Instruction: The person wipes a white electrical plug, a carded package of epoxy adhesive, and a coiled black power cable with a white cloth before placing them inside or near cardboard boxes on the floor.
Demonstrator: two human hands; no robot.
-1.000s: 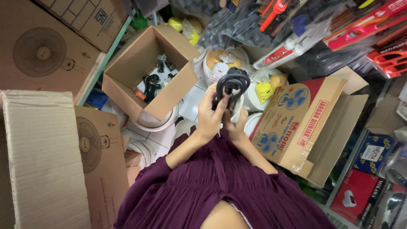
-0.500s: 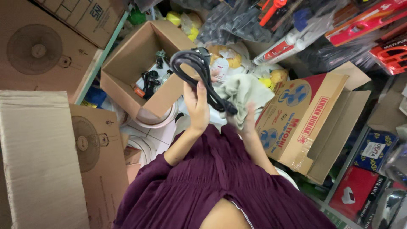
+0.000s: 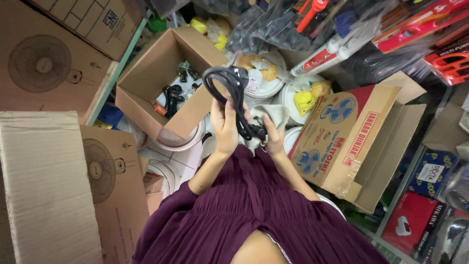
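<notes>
My left hand (image 3: 225,124) is raised and grips a coiled black power cable (image 3: 225,80) with a white tag hanging from it. The cable's lower end with a black plug hangs down to my right hand (image 3: 274,139), which holds that end together with a pale grey cloth (image 3: 276,115). Both hands sit above my lap, covered by a dark purple garment (image 3: 254,215). Just left of the cable stands an open brown cardboard box (image 3: 161,88) with several small black parts inside.
White lidded buckets (image 3: 266,85) stand behind the hands. A printed fan carton (image 3: 342,142) lies open at the right. Large fan cartons (image 3: 44,181) crowd the left. Sealant tubes, red tools and bagged goods (image 3: 342,44) fill the shelves above and right.
The coiled cable has been lifted and shifted left, then lowered slightly. My right hand has dropped from the coil to the plug end and the cloth.
</notes>
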